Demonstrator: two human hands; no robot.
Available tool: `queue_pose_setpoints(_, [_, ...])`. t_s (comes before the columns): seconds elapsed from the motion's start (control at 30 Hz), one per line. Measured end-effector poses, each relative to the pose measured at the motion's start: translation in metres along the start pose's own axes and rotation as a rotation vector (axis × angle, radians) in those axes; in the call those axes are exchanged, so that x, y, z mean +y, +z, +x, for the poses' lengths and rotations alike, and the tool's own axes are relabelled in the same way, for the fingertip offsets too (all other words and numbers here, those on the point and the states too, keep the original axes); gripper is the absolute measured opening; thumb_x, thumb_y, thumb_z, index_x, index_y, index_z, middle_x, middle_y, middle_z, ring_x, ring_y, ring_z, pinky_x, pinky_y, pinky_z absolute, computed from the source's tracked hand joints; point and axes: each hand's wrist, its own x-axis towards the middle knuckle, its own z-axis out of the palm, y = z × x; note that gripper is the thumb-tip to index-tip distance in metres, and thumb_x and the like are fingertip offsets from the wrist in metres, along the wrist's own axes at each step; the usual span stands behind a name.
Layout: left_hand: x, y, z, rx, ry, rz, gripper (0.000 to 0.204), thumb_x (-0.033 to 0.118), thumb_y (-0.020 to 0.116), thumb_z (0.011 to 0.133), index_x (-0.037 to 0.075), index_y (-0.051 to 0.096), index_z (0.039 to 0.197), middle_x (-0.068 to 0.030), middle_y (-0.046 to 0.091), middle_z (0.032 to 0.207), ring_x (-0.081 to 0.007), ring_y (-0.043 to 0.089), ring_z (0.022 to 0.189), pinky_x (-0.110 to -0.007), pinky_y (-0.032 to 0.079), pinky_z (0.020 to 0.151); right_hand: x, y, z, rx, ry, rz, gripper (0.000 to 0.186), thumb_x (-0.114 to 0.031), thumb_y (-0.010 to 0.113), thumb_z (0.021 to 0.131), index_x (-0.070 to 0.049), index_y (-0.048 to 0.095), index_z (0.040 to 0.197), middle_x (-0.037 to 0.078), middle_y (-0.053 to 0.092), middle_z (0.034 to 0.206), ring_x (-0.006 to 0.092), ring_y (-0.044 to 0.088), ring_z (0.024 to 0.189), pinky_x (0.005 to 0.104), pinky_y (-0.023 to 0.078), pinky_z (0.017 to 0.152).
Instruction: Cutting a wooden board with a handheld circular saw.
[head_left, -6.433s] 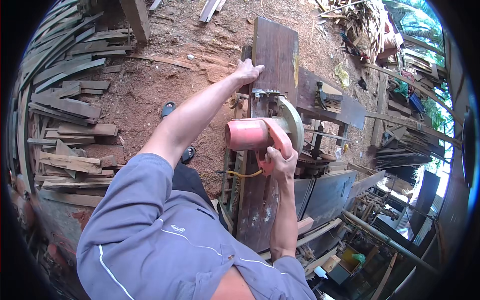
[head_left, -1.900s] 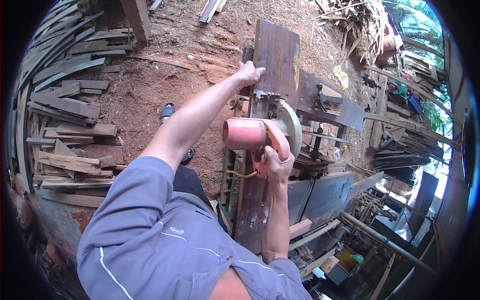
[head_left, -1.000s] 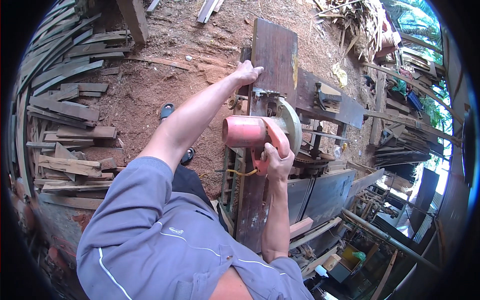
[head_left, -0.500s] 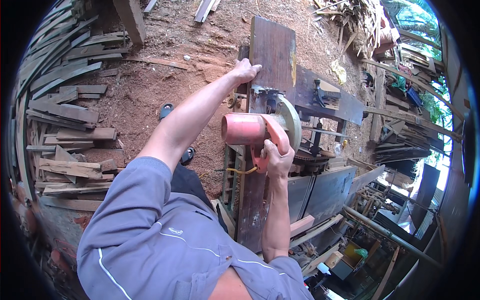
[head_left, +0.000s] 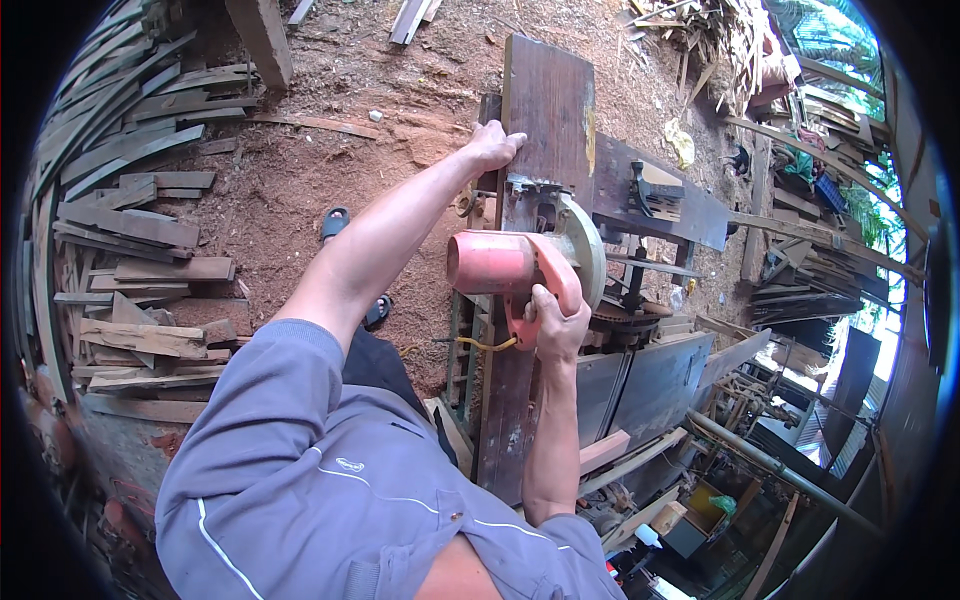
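My right hand is closed round the rear handle of a circular saw with a faded red motor housing and a pale grey blade guard. The saw's base rests against the near end of a dark brown wooden board; the blade itself is hidden. At the board's left edge, my left hand grips it, thumb over the top and the other fingers curled at the side. Beneath the saw runs a long dark plank toward me. A yellow cord comes from the saw's handle.
A dark workbench with a clamp-like metal tool extends right of the board. Stacked offcuts line the left side. Sawdust covers the ground, and a sandal shows below my left arm. Machinery and scrap timber crowd the right.
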Motion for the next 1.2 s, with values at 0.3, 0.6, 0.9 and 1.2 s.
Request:
queue_pose_setpoints(0.3, [0.000,-0.005,-0.003,0.000,0.019,0.001,0.071,0.051,0.062,0.092,-0.013,0.056,0.123,-0.0356,0.054,0.131,-0.0440,0.051,0.126,-0.046,0.041,0.107,0.000,-0.004,0.002,-0.043,0.019,0.035,0.034,-0.005,0.068,0.088,0.004,0.064,0.120,0.001,0.063,0.076,0.0076,0.057,0.059,0.0236,0.046,0.054])
queue_pose_setpoints(0.6, [-0.002,-0.007,0.001,-0.125,-0.038,-0.066,0.081,0.050,0.061,0.094,-0.015,0.042,0.137,-0.0476,0.022,0.148,-0.0482,0.031,0.143,-0.041,0.028,0.120,0.002,-0.013,0.003,-0.125,0.036,-0.007,0.012,-0.006,0.071,0.087,0.002,0.067,0.095,0.001,0.061,0.068,0.0078,0.057,0.059,0.0249,0.047,0.055])
queue_pose_setpoints(0.9, [0.003,-0.006,0.004,-0.155,-0.043,-0.082,0.080,0.051,0.062,0.093,-0.013,0.045,0.137,-0.0452,0.026,0.148,-0.0488,0.032,0.142,-0.042,0.030,0.119,0.001,-0.015,0.002,-0.103,0.029,-0.026,0.022,-0.006,0.070,0.087,0.003,0.068,0.107,0.001,0.062,0.070,0.0074,0.057,0.060,0.0244,0.047,0.055])
queue_pose_setpoints(1.2, [-0.007,0.001,0.006,-0.019,0.034,-0.036,0.066,0.046,0.065,0.093,-0.015,0.058,0.120,-0.0324,0.063,0.122,-0.0386,0.061,0.117,-0.043,0.048,0.098,0.001,-0.013,0.003,-0.065,0.039,-0.005,0.030,-0.004,0.069,0.087,0.004,0.067,0.116,0.001,0.063,0.072,0.0080,0.058,0.059,0.0248,0.047,0.055])
